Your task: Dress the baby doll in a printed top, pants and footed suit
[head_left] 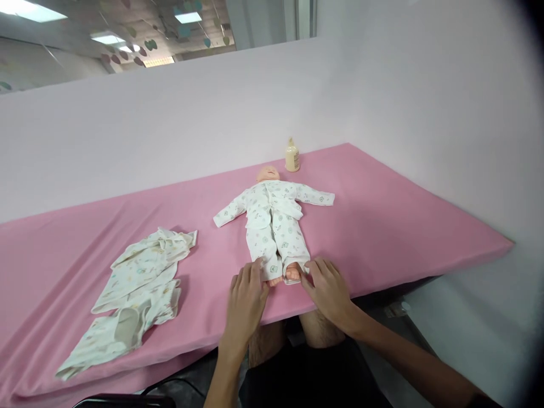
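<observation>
A baby doll lies on its back, dressed in a white printed top with both sleeves spread outward. Matching white printed trousers cover its legs, and its feet show at the hems. My left hand has its fingers closed at the hem of the leg on the left, beside that foot. At the other hem, my right hand pinches the cuff around the foot on the right, thumb near the toes. The exact grip of my left fingertips is partly hidden.
Crumpled white printed baby clothes lie at the left on the pink table cover. A cream pump bottle stands behind the doll, near the white wall. The table's front edge runs just under my wrists.
</observation>
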Tool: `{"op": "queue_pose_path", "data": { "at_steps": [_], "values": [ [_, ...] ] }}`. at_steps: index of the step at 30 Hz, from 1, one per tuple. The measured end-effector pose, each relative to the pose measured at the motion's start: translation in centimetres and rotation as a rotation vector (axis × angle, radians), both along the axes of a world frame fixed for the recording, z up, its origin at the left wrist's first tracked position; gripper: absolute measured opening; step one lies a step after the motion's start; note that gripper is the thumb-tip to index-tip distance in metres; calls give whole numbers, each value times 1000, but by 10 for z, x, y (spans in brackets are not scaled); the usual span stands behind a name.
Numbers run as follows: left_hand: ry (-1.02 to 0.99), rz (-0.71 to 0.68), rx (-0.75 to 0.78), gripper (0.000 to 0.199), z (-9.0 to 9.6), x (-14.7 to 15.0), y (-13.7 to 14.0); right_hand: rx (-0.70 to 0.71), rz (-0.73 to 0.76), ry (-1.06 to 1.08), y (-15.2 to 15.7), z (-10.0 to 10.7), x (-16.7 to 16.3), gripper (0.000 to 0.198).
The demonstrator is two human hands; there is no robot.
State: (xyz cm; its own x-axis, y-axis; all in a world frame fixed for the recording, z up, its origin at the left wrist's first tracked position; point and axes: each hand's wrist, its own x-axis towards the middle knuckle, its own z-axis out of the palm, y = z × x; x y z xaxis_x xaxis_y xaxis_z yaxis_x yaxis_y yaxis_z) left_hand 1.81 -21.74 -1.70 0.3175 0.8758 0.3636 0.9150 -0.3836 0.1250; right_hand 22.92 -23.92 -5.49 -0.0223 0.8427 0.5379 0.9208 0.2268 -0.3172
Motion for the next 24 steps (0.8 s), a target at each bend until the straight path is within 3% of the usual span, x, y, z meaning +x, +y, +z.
{"op": "queue_pose_path", "data": {
  "at_steps": [6,10,15,18,21,24],
  "values": [
    [-237,54,231,19,-13,-1,-13,118,-8,36,-7,-5,-1,21],
    [-309,22,312,13,-10,4,-22,78,-36,48,-6,-6,-2,9],
    [-300,27,353,6,-14,17,-20,56,-40,-23,1,-3,-6,12],
    [-285,30,362,14,-17,18,-16,165,24,72,-5,-5,-3,16],
    [-270,-58,423,19,-22,16,-14,329,112,147,-19,-15,4,15],
    [-277,-112,486,17,-29,12,-18,405,131,153,-34,-28,11,16]
  ]
}}
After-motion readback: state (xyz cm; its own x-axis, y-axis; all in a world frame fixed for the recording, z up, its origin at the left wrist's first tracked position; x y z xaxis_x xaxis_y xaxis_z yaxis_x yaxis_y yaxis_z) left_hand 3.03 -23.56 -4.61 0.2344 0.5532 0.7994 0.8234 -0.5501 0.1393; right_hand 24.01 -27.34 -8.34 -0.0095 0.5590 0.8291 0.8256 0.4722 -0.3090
